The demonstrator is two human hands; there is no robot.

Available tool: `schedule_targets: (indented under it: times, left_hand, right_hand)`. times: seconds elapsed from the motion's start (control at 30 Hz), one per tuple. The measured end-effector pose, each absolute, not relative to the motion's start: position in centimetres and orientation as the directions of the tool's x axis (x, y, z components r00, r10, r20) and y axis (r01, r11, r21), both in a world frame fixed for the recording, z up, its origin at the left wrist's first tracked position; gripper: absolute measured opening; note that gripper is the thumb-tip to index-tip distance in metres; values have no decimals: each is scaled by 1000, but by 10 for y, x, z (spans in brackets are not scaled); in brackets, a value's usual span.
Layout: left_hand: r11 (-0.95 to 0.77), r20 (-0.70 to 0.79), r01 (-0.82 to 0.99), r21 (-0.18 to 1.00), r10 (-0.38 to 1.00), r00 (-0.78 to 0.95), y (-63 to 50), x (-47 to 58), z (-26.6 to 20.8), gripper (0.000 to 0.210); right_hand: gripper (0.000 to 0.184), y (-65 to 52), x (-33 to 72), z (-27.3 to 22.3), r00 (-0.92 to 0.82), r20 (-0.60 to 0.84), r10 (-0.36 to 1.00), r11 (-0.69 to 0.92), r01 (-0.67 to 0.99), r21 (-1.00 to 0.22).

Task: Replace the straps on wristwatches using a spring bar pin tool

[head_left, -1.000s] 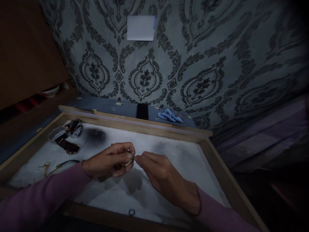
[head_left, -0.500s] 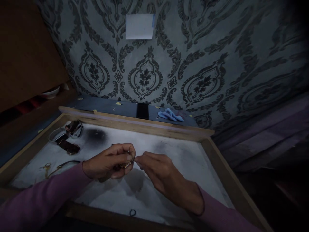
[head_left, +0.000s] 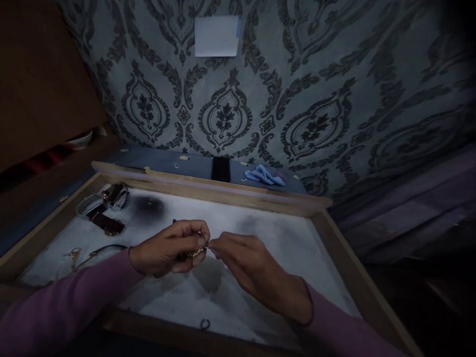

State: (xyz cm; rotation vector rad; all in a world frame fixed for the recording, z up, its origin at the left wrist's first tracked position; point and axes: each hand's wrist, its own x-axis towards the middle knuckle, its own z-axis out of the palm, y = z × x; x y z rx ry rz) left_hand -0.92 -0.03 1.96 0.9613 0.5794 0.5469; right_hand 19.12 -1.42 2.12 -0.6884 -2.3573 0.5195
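Note:
My left hand (head_left: 176,248) is closed around a gold-coloured watch (head_left: 194,253). Its shiny rim shows between thumb and fingers, while most of it is hidden. From the right, the fingertips of my right hand (head_left: 245,260) are pinched together at the watch's edge. A tiny light glint shows where the fingertips of both hands meet; whatever the right fingers grip is too small to make out. Both hands are above the white bottom of a wooden-framed tray (head_left: 208,191). Below them on the white surface lies a small dark open ring (head_left: 205,324).
Several watches with straps (head_left: 107,218) lie at the tray's back left. A thin-banded gold watch (head_left: 76,254) is near my left sleeve. Behind the tray, a blue cloth (head_left: 265,175) and a black flat item (head_left: 220,169) rest on the ledge. White paper (head_left: 216,36) hangs on the patterned wall.
The view has shifted slightly. Both hands keep nearly the same pose, with the watch still in my left hand and my right fingertips at its edge.

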Motion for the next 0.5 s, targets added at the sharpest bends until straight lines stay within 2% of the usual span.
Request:
schedule_targets:
  times: [0.5]
  left_hand:
    - [473,-223,-165,866,660,718,-1,-9,19,17]
  right_hand:
    - [21,-11,190,17,-665,491,562,803,297,-517]
